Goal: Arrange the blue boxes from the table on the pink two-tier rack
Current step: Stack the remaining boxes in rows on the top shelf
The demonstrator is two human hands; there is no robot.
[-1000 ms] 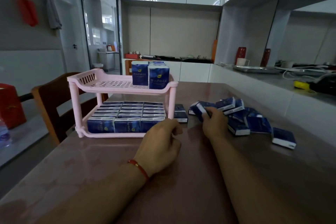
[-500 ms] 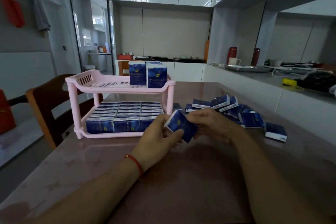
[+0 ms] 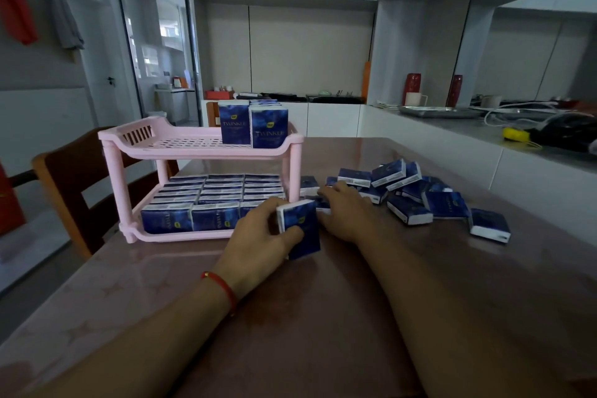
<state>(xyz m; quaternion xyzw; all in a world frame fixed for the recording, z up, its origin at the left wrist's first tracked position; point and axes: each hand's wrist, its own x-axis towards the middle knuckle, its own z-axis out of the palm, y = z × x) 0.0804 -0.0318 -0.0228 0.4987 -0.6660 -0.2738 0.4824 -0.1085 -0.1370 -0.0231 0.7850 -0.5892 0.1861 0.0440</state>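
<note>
Left hand point(image 3: 258, 236): you grip a small blue cardboard box point(image 3: 302, 229).
Right hand point(image 3: 347, 213): fingers on the loose blue boxes point(image 3: 410, 191) just beyond; grip unclear.

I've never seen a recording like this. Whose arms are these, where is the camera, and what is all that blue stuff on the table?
There is no machine here: these are a person's two bare arms, filmed by a camera worn on the head, looking forward and down. The left hand, with a red string bracelet at the wrist, grips one blue box. The right hand reaches into the pile of loose blue boxes on the brown table; whether it grips one is hidden. The pink two-tier rack stands to the left: its lower tier is full of boxes, and its upper tier holds a few upright boxes at its right end.
</note>
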